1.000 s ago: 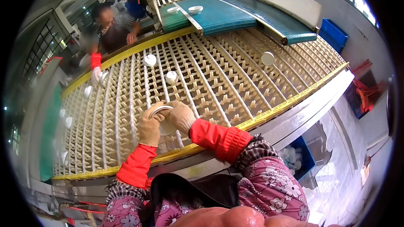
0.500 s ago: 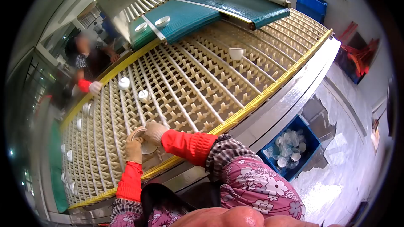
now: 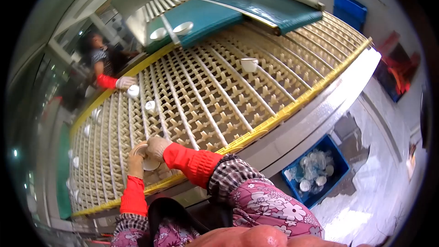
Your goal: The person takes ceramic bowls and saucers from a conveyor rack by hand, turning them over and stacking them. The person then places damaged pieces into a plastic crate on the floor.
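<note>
Blue bin (image 3: 337, 178) on the floor, lower right: holds crumpled clear plastic (image 3: 315, 161) with white cups (image 3: 305, 185) among it. Second blue crate (image 3: 349, 11) stands by the far wall, contents out of sight. On the green belt (image 3: 212, 20), two white bowls (image 3: 183, 28), mouths up, one each side of a pale divider bar. A white cup (image 3: 249, 65) with a dark rim line sits upright on the pegged conveyor (image 3: 196, 96), well apart from the hands. Left hand (image 3: 135, 161), gloved: fingers curled in, partly closed, gripping the near side of a white vessel (image 3: 151, 163) just inside the yellow edge (image 3: 299, 101). Right hand (image 3: 158, 147), gloved too, knuckles up, fingers bent down over the same vessel's rim (the gloves hide much of it; cannot tell whether it is one piece or two). Hands nearly touching. Across the conveyor, a co-worker's gloved hand (image 3: 125, 82) is at or just beside an overturned-looking white piece (image 3: 132, 92).
</note>
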Demonstrator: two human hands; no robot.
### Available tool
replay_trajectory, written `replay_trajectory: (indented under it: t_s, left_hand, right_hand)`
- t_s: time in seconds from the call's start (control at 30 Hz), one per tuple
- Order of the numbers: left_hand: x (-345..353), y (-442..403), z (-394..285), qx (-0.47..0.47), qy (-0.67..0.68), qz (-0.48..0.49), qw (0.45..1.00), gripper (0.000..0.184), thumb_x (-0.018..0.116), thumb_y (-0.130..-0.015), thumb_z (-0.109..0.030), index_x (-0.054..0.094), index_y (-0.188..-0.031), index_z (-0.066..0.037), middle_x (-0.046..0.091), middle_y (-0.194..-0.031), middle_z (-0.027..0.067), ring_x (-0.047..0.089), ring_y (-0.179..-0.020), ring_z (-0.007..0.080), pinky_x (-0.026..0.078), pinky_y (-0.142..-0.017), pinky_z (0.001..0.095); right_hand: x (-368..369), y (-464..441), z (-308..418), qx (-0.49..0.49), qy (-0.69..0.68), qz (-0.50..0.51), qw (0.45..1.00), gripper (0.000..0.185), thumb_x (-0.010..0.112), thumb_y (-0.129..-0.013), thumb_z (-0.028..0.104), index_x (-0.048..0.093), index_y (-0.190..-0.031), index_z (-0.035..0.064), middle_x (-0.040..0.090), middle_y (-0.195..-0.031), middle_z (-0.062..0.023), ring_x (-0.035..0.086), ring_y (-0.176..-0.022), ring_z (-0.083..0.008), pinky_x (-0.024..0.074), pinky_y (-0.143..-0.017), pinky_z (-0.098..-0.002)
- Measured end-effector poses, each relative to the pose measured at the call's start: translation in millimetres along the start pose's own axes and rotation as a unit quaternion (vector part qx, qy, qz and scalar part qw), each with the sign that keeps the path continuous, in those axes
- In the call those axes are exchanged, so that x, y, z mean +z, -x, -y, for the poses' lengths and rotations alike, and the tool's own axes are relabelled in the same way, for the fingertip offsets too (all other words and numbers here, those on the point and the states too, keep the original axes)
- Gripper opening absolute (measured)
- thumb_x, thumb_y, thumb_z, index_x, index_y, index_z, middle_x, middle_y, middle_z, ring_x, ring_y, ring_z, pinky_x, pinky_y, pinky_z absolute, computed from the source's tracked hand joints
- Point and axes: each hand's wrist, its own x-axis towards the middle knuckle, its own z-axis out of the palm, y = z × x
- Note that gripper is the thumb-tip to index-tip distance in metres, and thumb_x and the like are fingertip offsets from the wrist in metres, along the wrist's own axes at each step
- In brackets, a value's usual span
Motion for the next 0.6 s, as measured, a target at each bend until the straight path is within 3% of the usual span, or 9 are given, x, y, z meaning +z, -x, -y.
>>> replay_trajectory:
  t_s: [0.03,0.07,0.13,0.27,0.37,0.43,0.47,0.5,0.6]
  left_hand:
    - [0.8,-2.2,-5.1,0.010,0.028,0.005,1.000,0.052,0.051,-0.092,-0.003,0.078,-0.136,0.003,0.080,-0.124,0.0076,0.071,-0.113,0.0173,0.055,-0.102,0.0297]
    - [4.5,1.9,-10.0,0.031,0.039,0.003,0.999,0.050,0.051,-0.096,-0.006,0.077,-0.138,0.003,0.080,-0.125,0.0072,0.070,-0.115,0.0168,0.053,-0.105,0.0288]
    - [7.9,1.1,-11.9,0.010,0.011,-0.017,1.000,0.049,0.050,-0.098,-0.004,0.076,-0.139,0.004,0.081,-0.125,0.0063,0.070,-0.115,0.0157,0.052,-0.105,0.0270]
    - [8.3,-13.2,18.1,0.002,0.099,-0.068,0.993,0.045,0.055,-0.096,0.001,0.082,-0.132,-0.001,0.085,-0.116,0.0085,0.073,-0.105,0.0145,0.057,-0.096,0.0264]
    - [16.4,-11.4,-31.7,-0.055,0.081,-0.185,0.978,0.041,0.065,-0.095,-0.006,0.083,-0.132,-0.007,0.085,-0.116,0.0090,0.075,-0.102,0.0165,0.060,-0.094,0.0284]
    - [23.3,-12.6,-40.1,-0.014,0.106,-0.218,0.970,0.039,0.068,-0.097,-0.012,0.084,-0.133,-0.014,0.085,-0.118,0.0090,0.077,-0.102,0.0193,0.062,-0.092,0.0318]
    - [23.8,-12.1,-44.4,-0.037,0.038,-0.211,0.976,0.034,0.072,-0.102,-0.019,0.083,-0.134,-0.016,0.084,-0.122,0.0097,0.078,-0.104,0.0214,0.064,-0.092,0.0318]
    - [26.8,-7.6,-55.0,-0.060,0.060,-0.180,0.980,0.035,0.074,-0.104,-0.026,0.082,-0.136,-0.016,0.083,-0.124,0.0103,0.078,-0.105,0.0223,0.064,-0.092,0.0320]
    - [33.0,-12.6,-42.3,-0.066,0.126,-0.076,0.987,0.045,0.079,-0.105,-0.045,0.079,-0.140,-0.016,0.080,-0.130,0.0103,0.078,-0.106,0.0227,0.066,-0.092,0.0335]
  right_hand:
    - [-3.2,2.8,0.3,-0.017,0.013,-0.003,1.000,0.040,0.076,-0.095,0.032,0.081,-0.114,-0.0032,0.079,-0.114,-0.0317,0.078,-0.112,-0.0443,0.0606,-0.096,-0.0500]
    - [-8.9,3.0,2.5,0.022,-0.025,0.002,0.999,0.040,0.074,-0.097,0.034,0.081,-0.116,-0.0007,0.079,-0.116,-0.0309,0.078,-0.112,-0.0440,0.0606,-0.096,-0.0499]
    - [-21.0,11.1,9.4,-0.014,-0.026,-0.005,1.000,0.039,0.073,-0.098,0.034,0.081,-0.119,0.0018,0.080,-0.115,-0.0295,0.078,-0.110,-0.0429,0.0615,-0.095,-0.0498]
    - [-28.2,21.9,20.1,0.000,-0.106,-0.037,0.994,0.042,0.069,-0.102,0.037,0.080,-0.126,0.0046,0.083,-0.111,-0.0220,0.082,-0.102,-0.0326,0.0642,-0.090,-0.0424]
    - [-34.8,14.1,18.3,0.095,-0.169,0.064,0.979,0.049,0.067,-0.106,0.041,0.070,-0.140,0.0059,0.081,-0.115,-0.0156,0.082,-0.099,-0.0276,0.0679,-0.077,-0.0371]
    - [-2.3,-15.6,-41.6,-0.117,-0.111,0.040,0.986,0.049,0.064,-0.110,0.041,0.066,-0.142,0.0046,0.076,-0.123,-0.0132,0.079,-0.104,-0.0235,0.0694,-0.074,-0.0373]
    - [11.6,-32.5,-74.6,-0.138,-0.155,0.016,0.978,0.048,0.069,-0.107,0.037,0.065,-0.144,0.0068,0.076,-0.125,-0.0133,0.078,-0.107,-0.0247,0.0695,-0.077,-0.0386]
    - [25.3,-49.0,-106.8,-0.162,-0.197,-0.007,0.967,0.049,0.073,-0.103,0.033,0.065,-0.145,0.0090,0.075,-0.127,-0.0134,0.077,-0.110,-0.0258,0.0695,-0.080,-0.0399]
    - [-10.9,-10.5,-73.0,-0.203,-0.028,-0.021,0.979,0.074,0.090,-0.079,0.011,0.063,-0.148,0.0178,0.075,-0.134,-0.0101,0.074,-0.118,-0.0353,0.0639,-0.098,-0.0457]
